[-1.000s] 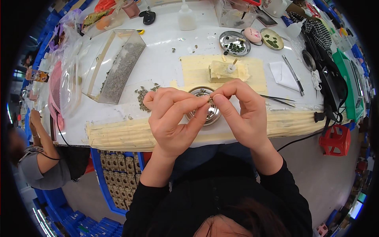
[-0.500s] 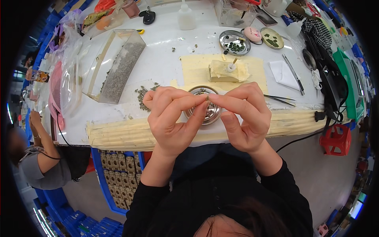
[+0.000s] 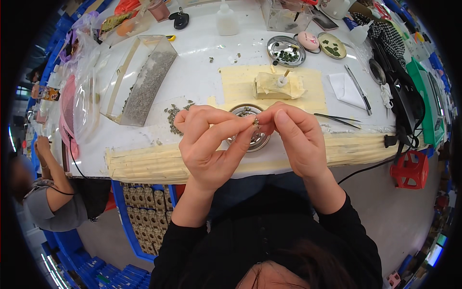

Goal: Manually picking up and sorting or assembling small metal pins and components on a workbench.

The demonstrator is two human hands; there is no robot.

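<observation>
My left hand (image 3: pixel 209 142) pinches a small metal piece (image 3: pixel 255 123) between thumb and forefinger, above a round metal dish (image 3: pixel 260 144). The piece is too small to make out its kind. My right hand (image 3: pixel 298 137) comes up against it from the right, fingers bent and thumb lying along them; whatever they hold is hidden. Little grey bits lie in the dish, which is partly covered by my hands. Beside my left hand is a loose heap of small grey metal parts (image 3: pixel 173 118).
A clear box (image 3: pixel 149 79) of grey parts lies to the left. Ahead stands a taped block (image 3: pixel 276 86); black tweezers (image 3: pixel 337 119) lie right of my hands. Farther back are a tray with green pieces (image 3: pixel 286 51) and a white bottle (image 3: pixel 227 21). A person (image 3: pixel 55 197) sits at left.
My right hand has turned: its thumb has risen from below to lie near the forefinger. My left hand keeps its pinch almost in place.
</observation>
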